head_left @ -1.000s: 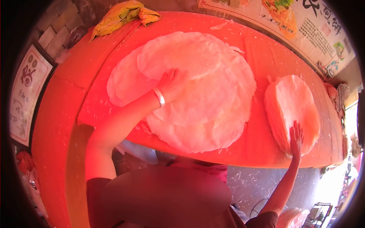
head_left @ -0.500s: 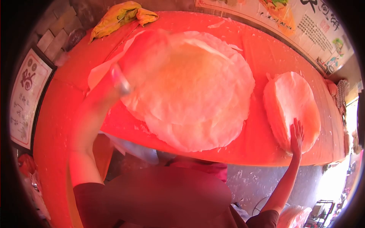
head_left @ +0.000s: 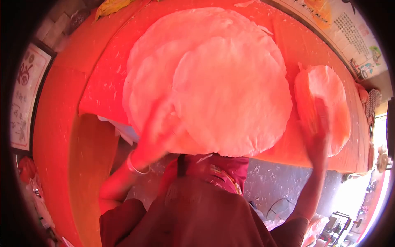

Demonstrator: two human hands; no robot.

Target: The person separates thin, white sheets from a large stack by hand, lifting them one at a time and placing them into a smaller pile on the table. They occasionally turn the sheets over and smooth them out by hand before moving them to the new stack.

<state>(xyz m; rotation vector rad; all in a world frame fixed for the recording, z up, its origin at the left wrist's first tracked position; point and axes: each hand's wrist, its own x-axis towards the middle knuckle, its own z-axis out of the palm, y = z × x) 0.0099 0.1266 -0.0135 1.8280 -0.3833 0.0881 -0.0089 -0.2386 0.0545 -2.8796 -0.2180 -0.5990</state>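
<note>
A broad pile of thin, round, pale flatbreads lies on the red-covered table, its sheets overlapping, the top one offset to the right. My left hand, with a bracelet at the wrist, is over the pile's near left edge. It is blurred, but its fingers look spread and nothing shows in them. To the right lies a smaller stack of flatbreads, its upper surface slightly hollow. My right hand reaches over that stack's left side, smeared by motion, fingers stretched out and thumb apart. Whether it touches the top sheet cannot be made out.
The table's red cover has pale scraps on it. A yellow cloth or bag lies at the back left. A framed sign stands at the left, and a printed poster hangs behind the table. My body is at the near edge.
My left hand has come from the pile's far left to its near edge. The top flatbread now lies flat. My right hand has lifted and shifted to the small stack's left side. The view has tilted.
</note>
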